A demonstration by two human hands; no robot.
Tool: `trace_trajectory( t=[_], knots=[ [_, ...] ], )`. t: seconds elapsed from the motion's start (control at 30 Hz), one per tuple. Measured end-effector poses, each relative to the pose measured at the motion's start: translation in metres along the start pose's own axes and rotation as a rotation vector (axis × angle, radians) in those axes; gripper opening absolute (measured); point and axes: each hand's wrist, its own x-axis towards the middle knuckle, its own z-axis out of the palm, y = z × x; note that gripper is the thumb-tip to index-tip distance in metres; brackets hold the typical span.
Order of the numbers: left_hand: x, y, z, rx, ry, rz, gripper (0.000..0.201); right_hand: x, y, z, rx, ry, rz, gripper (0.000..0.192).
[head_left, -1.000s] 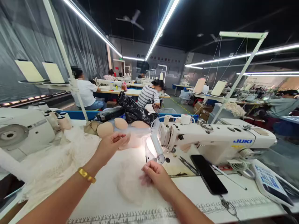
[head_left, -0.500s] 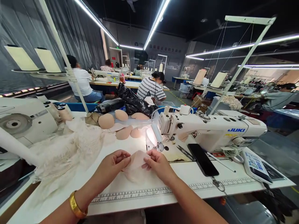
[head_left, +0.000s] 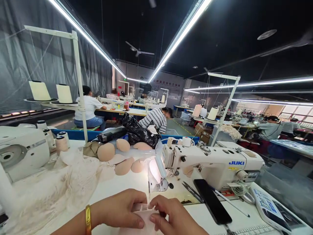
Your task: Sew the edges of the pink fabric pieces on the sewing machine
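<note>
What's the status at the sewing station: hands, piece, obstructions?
Left hand and right hand both pinching the pale fabric piece, just in front of the sewing machine. Nothing between the piece and the machine.

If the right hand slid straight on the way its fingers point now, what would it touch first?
The right hand points left, its fingertips pinching a pale pink fabric piece. Going on that way it would likely meet the left hand straight away, since that hand holds the same piece from the other side, though depth is hard to judge.

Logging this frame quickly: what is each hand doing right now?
Left hand: closed, pinching the pale pink fabric piece at its left edge.
Right hand: closed, pinching the same piece at its right edge.
</note>
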Motion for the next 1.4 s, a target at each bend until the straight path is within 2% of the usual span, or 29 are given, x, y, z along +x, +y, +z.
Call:
trace_trajectory(
  t=[0.07, 0.13, 0.23, 0.3, 0.37, 0.43, 0.5, 0.6, 0.67, 0.77, 0.9, 1.07, 1.4],
  knots=[
    [-0.001, -0.004, 0.001, 0.044, 0.122, -0.031, 0.018, 0.004, 0.004, -0.004, -0.130, 0.118, -0.091, 0.010],
    [-0.001, -0.011, 0.000, 0.133, 0.295, 0.004, 0.014, 0.012, 0.005, -0.003, -0.241, 0.289, -0.265, 0.007],
    [0.003, -0.031, 0.000, 0.490, 0.571, 0.226, 0.012, 0.028, 0.011, 0.009, -0.372, 0.514, -0.469, 0.013],
    [0.007, -0.046, 0.003, 0.768, 0.647, 0.399, 0.024, 0.038, 0.024, 0.021, -0.480, 0.572, -0.515, 0.017],
    [0.010, -0.056, 0.011, 0.923, 0.584, 0.411, 0.025, 0.045, 0.046, 0.032, -0.621, 0.576, -0.535, 0.019],
    [0.013, -0.058, 0.022, 0.946, 0.468, 0.307, 0.013, 0.049, 0.073, 0.038, -0.753, 0.541, -0.594, 0.021],
    [0.021, -0.055, 0.031, 0.947, 0.389, 0.264, 0.020, 0.050, 0.096, 0.038, -0.838, 0.460, -0.681, 0.024],
    [0.043, -0.044, 0.036, 0.986, 0.352, 0.390, 0.021, 0.047, 0.112, 0.025, -0.871, 0.291, -0.654, 0.023],
    [0.062, -0.039, 0.036, 1.004, 0.328, 0.447, 0.022, 0.043, 0.112, 0.011, -0.839, 0.194, -0.558, 0.023],
    [0.086, -0.039, 0.037, 1.016, 0.301, 0.432, 0.023, 0.036, 0.108, -0.011, -0.742, 0.063, -0.489, 0.018],
    [0.094, -0.048, 0.044, 0.891, 0.404, 0.479, 0.024, 0.024, 0.106, -0.031, -0.619, 0.044, -0.428, 0.026],
    [0.093, -0.050, 0.049, 0.736, 0.432, 0.601, 0.026, 0.015, 0.101, -0.038, -0.606, -0.001, -0.372, 0.029],
    [0.101, -0.046, 0.053, 0.815, 0.473, 0.559, 0.022, 0.016, 0.105, -0.040, -0.599, 0.010, -0.318, 0.025]
  ],
)
